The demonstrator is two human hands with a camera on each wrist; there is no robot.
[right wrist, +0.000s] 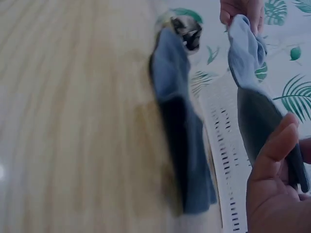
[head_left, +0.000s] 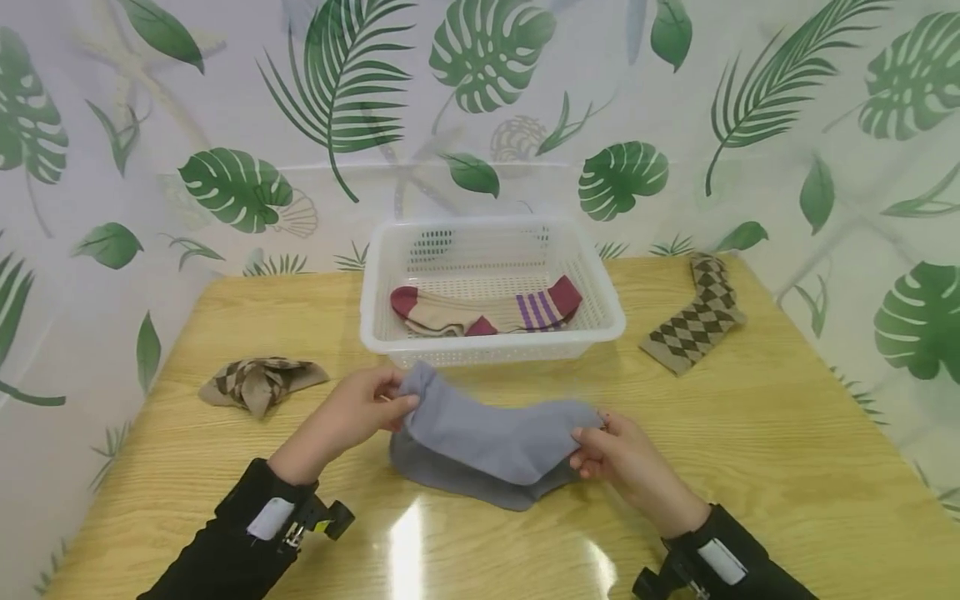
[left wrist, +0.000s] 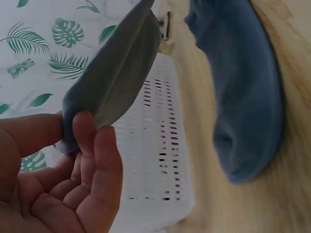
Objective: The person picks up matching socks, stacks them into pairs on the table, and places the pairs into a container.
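Upper sock, plain grey-blue: held in the air near the middle of the table, on the near side of the basket. One end to each hand, probably so that its length stays spread and lies level; which end is the cuff, cannot be told.

Left hand: fingers bent, thumb and fingertips nearly together, pinching the sock's left end.

Right hand: fingers brought in against the thumb, pinching the right end.

Lower sock, matching colour: flat on the table beneath the upper one, apart from it in the wrist views. Both run left to right, which suggests they are being matched by outline.

Basket, white, perforated: far side of the table, long side facing the person, presumably for easy reach. Contains striped hosiery, beige and maroon, laid along its length; single or pair, cannot be told.

Argyle sock, left: crumpled.

Argyle sock, right: flatter, bent at the heel. The two lie well apart, seemingly unsorted.
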